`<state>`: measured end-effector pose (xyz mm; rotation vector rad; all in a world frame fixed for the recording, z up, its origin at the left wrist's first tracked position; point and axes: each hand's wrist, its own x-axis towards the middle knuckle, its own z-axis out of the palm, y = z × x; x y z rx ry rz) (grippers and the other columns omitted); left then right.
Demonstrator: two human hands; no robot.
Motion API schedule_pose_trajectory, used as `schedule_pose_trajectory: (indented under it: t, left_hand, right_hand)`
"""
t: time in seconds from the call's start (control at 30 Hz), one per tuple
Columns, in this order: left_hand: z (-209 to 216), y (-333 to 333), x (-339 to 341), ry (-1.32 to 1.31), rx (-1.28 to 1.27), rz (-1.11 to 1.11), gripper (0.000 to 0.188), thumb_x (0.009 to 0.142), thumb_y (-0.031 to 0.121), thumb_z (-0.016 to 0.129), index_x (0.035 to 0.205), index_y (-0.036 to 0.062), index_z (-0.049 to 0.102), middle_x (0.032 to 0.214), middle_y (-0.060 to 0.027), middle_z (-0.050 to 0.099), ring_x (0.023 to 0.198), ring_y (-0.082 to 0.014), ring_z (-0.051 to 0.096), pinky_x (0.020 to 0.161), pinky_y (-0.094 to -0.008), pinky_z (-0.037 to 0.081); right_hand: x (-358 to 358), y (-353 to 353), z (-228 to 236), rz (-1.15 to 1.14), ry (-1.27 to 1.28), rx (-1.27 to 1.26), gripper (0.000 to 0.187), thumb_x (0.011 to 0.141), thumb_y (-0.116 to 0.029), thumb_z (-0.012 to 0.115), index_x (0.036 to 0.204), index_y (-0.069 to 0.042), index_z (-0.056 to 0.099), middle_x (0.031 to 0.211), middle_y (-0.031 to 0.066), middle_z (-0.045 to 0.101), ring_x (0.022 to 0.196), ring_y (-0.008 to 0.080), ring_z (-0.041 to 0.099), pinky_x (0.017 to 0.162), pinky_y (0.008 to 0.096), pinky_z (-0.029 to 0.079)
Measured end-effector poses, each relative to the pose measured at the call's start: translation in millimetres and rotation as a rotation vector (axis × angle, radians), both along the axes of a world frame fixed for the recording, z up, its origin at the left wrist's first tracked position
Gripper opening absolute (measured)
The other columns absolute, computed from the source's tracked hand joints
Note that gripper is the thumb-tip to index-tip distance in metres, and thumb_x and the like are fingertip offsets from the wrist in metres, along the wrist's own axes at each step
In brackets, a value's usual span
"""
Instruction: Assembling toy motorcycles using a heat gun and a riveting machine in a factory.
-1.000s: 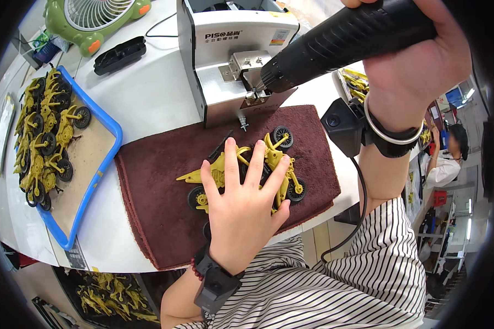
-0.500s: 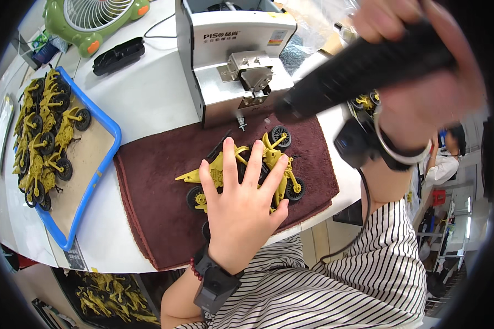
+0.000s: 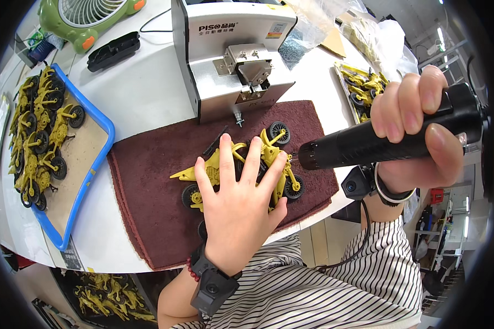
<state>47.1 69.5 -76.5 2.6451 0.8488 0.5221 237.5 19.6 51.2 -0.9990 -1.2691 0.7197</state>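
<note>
The yellow toy motorcycle point(image 3: 263, 159) lies on its side on a dark red mat point(image 3: 148, 192) on the table point(image 3: 142, 93), pinned under the left hand point(image 3: 239, 203), whose fingers are spread flat across it. The right hand point(image 3: 417, 131) is closed around a black electric screwdriver point(image 3: 368, 142), held level with its tip just beside the toy's rear wheel. Just beyond the left hand stands a grey screw feeder machine point(image 3: 230, 49). Well off to the left of that hand, a blue tray point(image 3: 88, 181) holds more yellow toy motorcycles.
</note>
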Motion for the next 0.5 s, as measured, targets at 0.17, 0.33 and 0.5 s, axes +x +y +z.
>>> schedule_pose_trajectory:
  t: [0.17, 0.33, 0.5]
  left_hand:
    - [0, 0, 1, -0.024, -0.013, -0.007, 0.064, 0.068, 0.034, 0.079, 0.129, 0.0311, 0.059, 0.142, -0.0068, 0.048, 0.136, -0.0409, 0.036, 0.103, -0.0669, 0.030]
    - [-3, 0, 0, -0.026, 0.001, 0.008, 0.063, 0.068, 0.034, 0.079, 0.128, 0.0302, 0.060, 0.142, -0.0069, 0.048, 0.136, -0.0409, 0.036, 0.103, -0.0669, 0.030]
    - [-5, 1, -2, -0.024, 0.001, 0.013, 0.062, 0.068, 0.034, 0.079, 0.127, 0.0302, 0.061, 0.141, -0.0067, 0.048, 0.135, -0.0407, 0.037, 0.102, -0.0667, 0.031]
  right_hand:
    - [-6, 5, -8, -0.077, 0.004, -0.005, 0.030, 0.076, -0.017, 0.061, 0.096, -0.005, 0.043, 0.079, 0.0054, 0.050, 0.066, 0.0157, 0.049, 0.064, 0.0294, 0.044]
    - [-5, 11, -17, -0.061, 0.048, 0.009, 0.030, 0.076, -0.017, 0.062, 0.096, -0.005, 0.043, 0.078, 0.0057, 0.050, 0.066, 0.0159, 0.049, 0.063, 0.0300, 0.044]
    - [-12, 13, -19, -0.071, 0.041, 0.003, 0.030, 0.076, -0.017, 0.062, 0.096, -0.005, 0.043, 0.078, 0.0057, 0.050, 0.065, 0.0159, 0.049, 0.063, 0.0302, 0.044]
